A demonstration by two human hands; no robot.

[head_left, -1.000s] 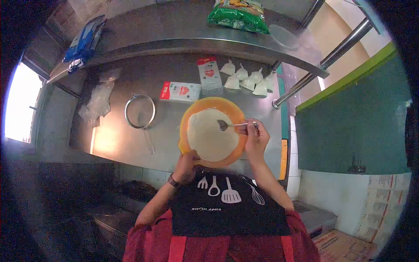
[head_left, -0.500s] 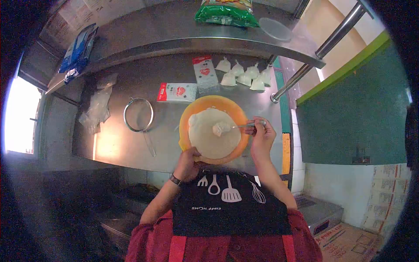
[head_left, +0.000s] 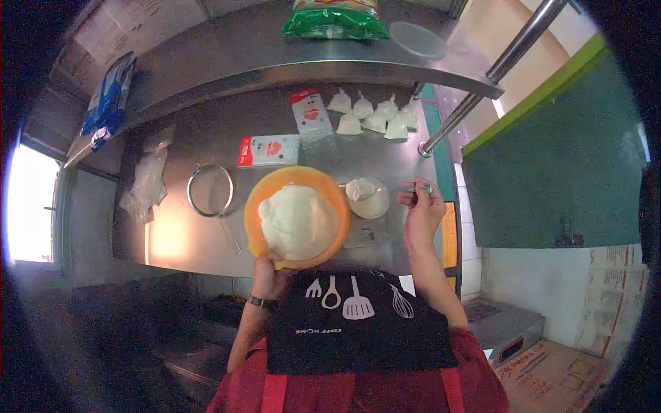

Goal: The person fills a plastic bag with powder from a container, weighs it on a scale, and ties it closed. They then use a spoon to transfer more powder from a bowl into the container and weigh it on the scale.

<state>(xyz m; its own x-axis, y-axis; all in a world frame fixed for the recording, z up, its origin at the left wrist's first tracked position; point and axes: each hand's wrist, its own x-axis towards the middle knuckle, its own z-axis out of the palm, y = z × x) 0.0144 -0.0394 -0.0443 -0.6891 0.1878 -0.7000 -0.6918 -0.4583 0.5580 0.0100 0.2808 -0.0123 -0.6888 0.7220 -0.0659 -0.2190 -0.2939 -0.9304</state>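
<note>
My left hand [head_left: 270, 272] grips the near left rim of an orange bowl [head_left: 255, 206], fingers closed over its edge. A heap of white powder [head_left: 299, 217] fills much of the bowl. To the right, my right hand [head_left: 428, 208] is closed around the handle of a metal spoon [head_left: 386, 189]. The spoon's head bears a mound of white powder [head_left: 361, 188]. Below the spoon is a kitchen scale with a round pale plate [head_left: 373, 206]; its display [head_left: 359, 238] faces me.
Several knotted bags of white powder [head_left: 374, 122] stand at the back. Two red-and-white packets [head_left: 270, 150] lie behind the bowl. A strainer [head_left: 211, 191] and clear plastic bags [head_left: 146, 180] are at left. Overhead, a metal shelf [head_left: 227, 81] holds a green bag [head_left: 336, 24].
My left hand has pulled the bowl leftward, uncovering the scale. The loaded spoon, formerly over the bowl, is now over the scale's plate.
</note>
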